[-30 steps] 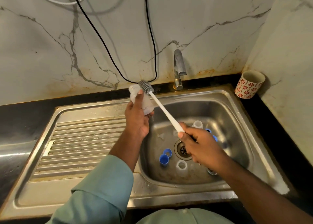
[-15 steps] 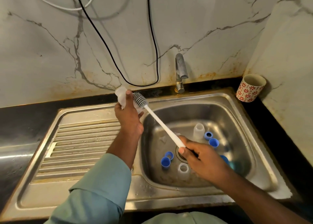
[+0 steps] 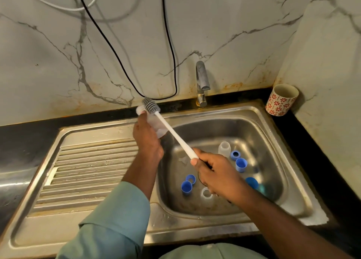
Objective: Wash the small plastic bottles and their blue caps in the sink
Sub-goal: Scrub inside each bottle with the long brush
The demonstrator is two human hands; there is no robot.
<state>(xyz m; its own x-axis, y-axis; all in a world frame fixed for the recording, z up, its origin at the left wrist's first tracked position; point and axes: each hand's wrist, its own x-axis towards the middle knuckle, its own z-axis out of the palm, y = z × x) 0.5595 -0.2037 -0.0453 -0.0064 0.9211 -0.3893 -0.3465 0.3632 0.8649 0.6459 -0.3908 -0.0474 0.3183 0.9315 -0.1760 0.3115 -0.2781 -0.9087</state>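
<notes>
Head-view centre: a small translucent bottle (image 3: pixel 160 128) is gripped in the left hand (image 3: pixel 146 141), fingers curled round it, above the sink's (image 3: pixel 273 133) upper-left rim. A white-handled brush (image 3: pixel 172 133) is pinched at its handle end by the right hand (image 3: pixel 216 176) — its grey bristles lie beside the bottle's upper end. Down in the basin, blue caps (image 3: pixel 241 165) and two more bottles (image 3: pixel 224 148) are seen — scattered around the drain.

A single wide-angle view looks from the person's head forward and steeply down at close range. The steel sink (image 3: pixel 259 121) spreads beneath the fingers (image 3: pixel 195 162), the marble wall (image 3: pixel 48 53) rises beyond them, and the sleeves fill the bottom edge.
</notes>
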